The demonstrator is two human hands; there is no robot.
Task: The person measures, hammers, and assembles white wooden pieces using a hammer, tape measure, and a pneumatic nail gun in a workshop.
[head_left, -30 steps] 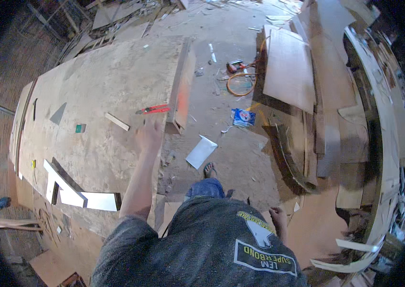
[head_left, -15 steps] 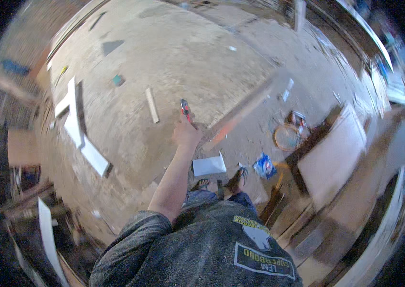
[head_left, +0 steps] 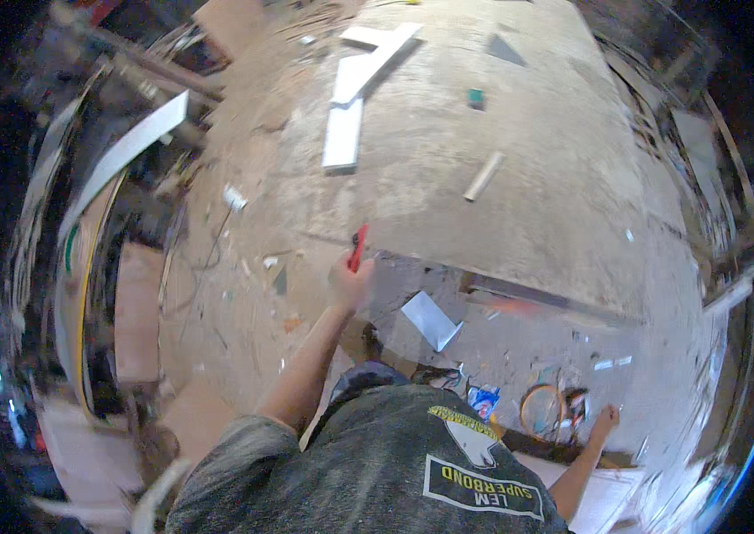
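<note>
Held out in front of me, my left hand (head_left: 352, 283) is closed around a slim red utility knife (head_left: 358, 247) with a black part near its tip. The hand is somewhat blurred. Below it on the floor lies a folded white sheet (head_left: 431, 320). Off to the right, my right hand (head_left: 607, 420) hangs with its fingers curled; whether anything is in them is too small to make out. A round orange-rimmed hoop or tub (head_left: 541, 409) is nearest to that hand, with a blue packet (head_left: 484, 400) farther left.
White-topped board pieces (head_left: 344, 133) lie joined at an angle on the raised concrete slab (head_left: 564, 178). A short wooden strip (head_left: 483, 176) and a small green block (head_left: 476, 98) rest there too. Brown panels (head_left: 138, 311) and long planks stand at the left.
My view and body have turned left, so the slab and boards have shifted right. My left hand still holds the utility knife. My right hand has come into view.
</note>
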